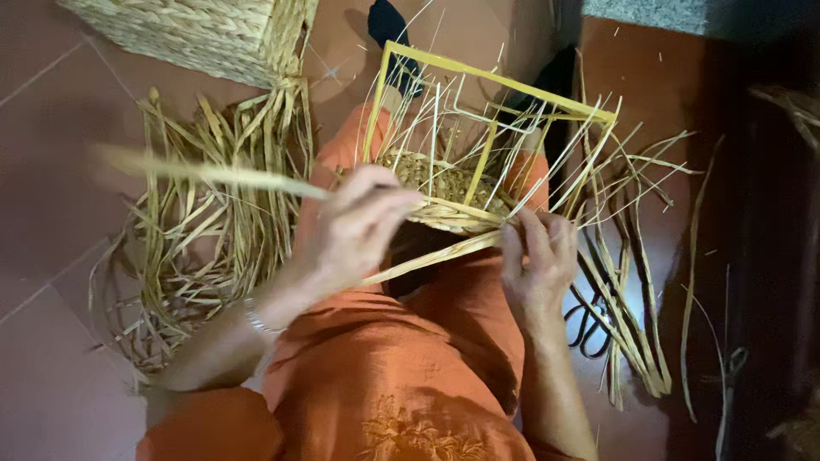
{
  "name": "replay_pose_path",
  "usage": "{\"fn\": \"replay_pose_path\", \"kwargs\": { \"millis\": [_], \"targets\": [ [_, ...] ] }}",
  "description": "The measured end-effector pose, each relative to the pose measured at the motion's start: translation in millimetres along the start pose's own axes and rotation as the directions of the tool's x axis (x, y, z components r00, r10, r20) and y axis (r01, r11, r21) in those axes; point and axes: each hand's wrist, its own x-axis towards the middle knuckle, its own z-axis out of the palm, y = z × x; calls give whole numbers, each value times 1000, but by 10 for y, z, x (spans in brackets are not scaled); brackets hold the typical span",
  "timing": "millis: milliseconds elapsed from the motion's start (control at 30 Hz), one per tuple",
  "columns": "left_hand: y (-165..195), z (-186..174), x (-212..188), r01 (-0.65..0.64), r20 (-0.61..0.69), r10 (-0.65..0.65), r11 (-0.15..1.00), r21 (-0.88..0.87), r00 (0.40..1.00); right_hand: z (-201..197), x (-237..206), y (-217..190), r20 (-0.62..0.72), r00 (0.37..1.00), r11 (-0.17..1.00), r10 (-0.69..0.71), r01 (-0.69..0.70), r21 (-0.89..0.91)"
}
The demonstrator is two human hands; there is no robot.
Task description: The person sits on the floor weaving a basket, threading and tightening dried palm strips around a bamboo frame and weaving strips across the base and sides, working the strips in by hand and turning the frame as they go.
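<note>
A yellow wire frame (491,78) rests on my lap, its bottom partly woven with dried straw (444,183). My left hand (354,226) grips a long flat straw strand (213,173) that stretches out to the left, blurred. My right hand (538,256) pinches another strand (427,260) against the woven edge of the frame. Loose straw ends stick up and out around the frame. I wear orange clothes (401,376).
A pile of dried straw strands (205,222) lies on the reddish tiled floor at the left. A finished woven basket (205,34) stands at the top left. More strands (632,324) and black scissors (589,320) lie at the right.
</note>
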Motion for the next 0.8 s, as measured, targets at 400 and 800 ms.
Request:
{"fn": "replay_pose_path", "kwargs": {
  "millis": [400, 800],
  "targets": [
    [-303, 1000, 255, -146, 20, 146, 989, -5, 989, 6, 53, 64, -33, 999, 987, -17, 22, 158],
    [-360, 1320, 193, -146, 166, 123, 980, 132, 978, 50, -8, 196, 18, 1000, 975, 22, -25, 220]
  ]
}}
